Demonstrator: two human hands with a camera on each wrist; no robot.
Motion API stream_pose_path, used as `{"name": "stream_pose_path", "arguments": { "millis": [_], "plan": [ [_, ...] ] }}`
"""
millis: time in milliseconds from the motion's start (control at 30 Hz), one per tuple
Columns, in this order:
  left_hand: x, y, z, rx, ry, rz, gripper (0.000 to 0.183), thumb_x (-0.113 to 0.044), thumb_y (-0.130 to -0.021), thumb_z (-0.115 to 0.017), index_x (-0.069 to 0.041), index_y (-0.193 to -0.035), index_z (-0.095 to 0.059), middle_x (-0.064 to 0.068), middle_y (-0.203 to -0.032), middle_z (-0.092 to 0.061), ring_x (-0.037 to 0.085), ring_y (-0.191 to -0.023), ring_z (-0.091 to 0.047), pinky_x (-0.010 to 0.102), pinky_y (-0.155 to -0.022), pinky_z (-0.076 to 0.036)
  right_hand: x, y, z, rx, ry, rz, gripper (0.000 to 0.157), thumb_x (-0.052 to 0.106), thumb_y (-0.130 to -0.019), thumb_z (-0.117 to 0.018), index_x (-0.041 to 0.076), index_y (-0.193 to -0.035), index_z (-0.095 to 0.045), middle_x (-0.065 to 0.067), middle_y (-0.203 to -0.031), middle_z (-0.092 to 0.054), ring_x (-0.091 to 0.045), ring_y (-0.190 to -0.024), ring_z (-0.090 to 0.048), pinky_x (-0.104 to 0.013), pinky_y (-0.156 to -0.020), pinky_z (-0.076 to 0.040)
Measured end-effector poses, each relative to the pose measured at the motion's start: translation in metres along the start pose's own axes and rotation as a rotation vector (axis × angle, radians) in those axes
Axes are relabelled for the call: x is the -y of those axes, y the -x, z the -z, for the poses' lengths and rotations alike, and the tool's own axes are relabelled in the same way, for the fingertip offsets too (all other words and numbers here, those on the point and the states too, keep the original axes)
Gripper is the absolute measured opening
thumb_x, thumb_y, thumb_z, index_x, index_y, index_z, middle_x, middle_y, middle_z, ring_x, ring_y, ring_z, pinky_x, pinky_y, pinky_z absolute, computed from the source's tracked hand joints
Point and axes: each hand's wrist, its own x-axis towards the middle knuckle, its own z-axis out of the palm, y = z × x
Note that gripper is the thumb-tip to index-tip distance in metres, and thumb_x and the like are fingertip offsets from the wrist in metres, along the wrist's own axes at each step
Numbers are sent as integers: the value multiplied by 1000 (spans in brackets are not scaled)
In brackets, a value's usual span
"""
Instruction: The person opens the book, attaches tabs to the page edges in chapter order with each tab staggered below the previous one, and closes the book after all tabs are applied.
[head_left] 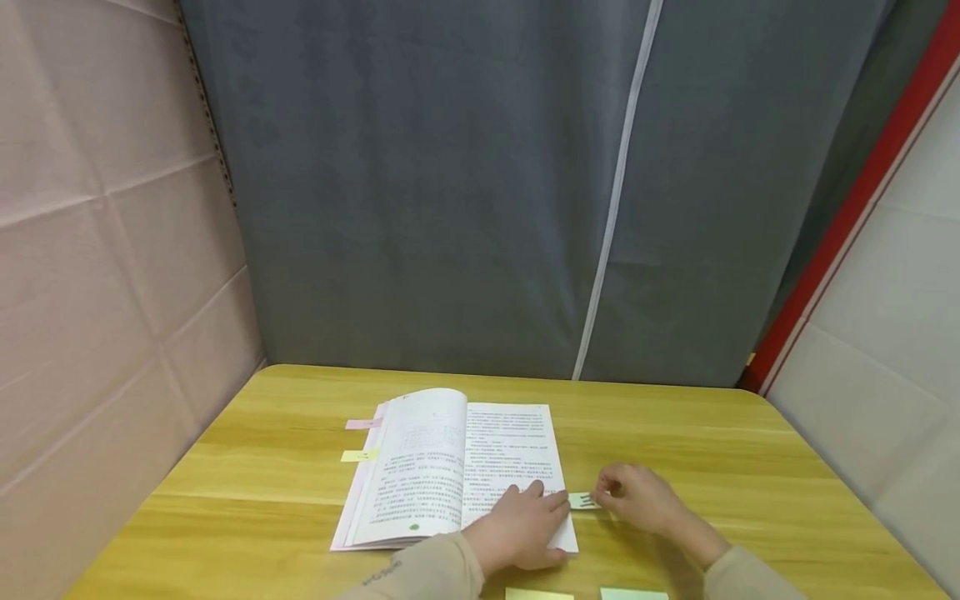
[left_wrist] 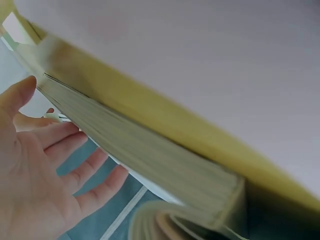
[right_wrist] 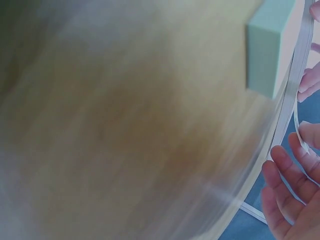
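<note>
A thick book [head_left: 423, 467] lies open on the wooden table. My left hand [head_left: 521, 529] rests on the lower right page with fingers extended; the left wrist view shows those fingers spread along the page block's edge [left_wrist: 165, 150]. At the right edge of the page is a small pale green sticky note [head_left: 581, 501] with dark writing. My right hand [head_left: 645, 500] pinches its right end between thumb and index finger. In the right wrist view the thin strip [right_wrist: 300, 131] bends between the fingertips. Its left end meets the page edge near my left fingers.
Pink [head_left: 363, 424] and yellow [head_left: 360, 456] sticky tabs stick out from the book's left side. Along the near table edge lie a yellow note pad [head_left: 538, 594] and a pale green pad [head_left: 633, 594]. A grey curtain [head_left: 450, 208] hangs behind the table.
</note>
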Motion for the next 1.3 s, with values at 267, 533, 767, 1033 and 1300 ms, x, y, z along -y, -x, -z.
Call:
{"name": "stream_pose_path", "arguments": {
  "millis": [267,533,767,1033,1300],
  "plan": [
    [3,0,1,11,4,-17,64,-60,-76,-49,-24,-129,-44,-14,-132,-37,12,-112,-38,33,-81,-38,0,0,1,18,6,1,12,26,-80,-62,23,-69,-57,18,-67,-48,0,-60,-43,-23,-52,-38],
    [1,1,1,22,-5,-14,67,-59,-75,-52,-23,-131,-42,-14,-132,-36,13,-111,-38,33,-81,-39,-1,-1,0,21,12,9,12,24,-80,-63,23,-69,-57,18,-66,-48,0,-59,-42,-23,-51,-37],
    [1,3,1,18,-14,-11,68,-60,-75,-51,-23,-131,-42,-13,-133,-36,12,-112,-38,32,-81,-38,0,-1,-1,19,18,-5,12,25,-80,-63,23,-70,-58,18,-64,-47,0,-56,-40,-22,-49,-35],
    [15,15,9,-28,94,18,62,-55,-77,-51,-19,-127,-46,-5,-130,-41,14,-113,-41,34,-84,-38,7,-3,-2,-166,84,-27,8,19,-76,-66,24,-75,-61,15,-75,-55,-6,-70,-53,-25,-59,-44],
    [46,56,23,-174,33,-13,54,-48,-77,-57,-20,-123,-50,-2,-121,-48,15,-102,-47,34,-76,-40,20,-5,-2,-395,191,209,12,15,-69,-70,21,-74,-61,13,-77,-58,-7,-68,-55,-19,-51,-43]
  ]
}}
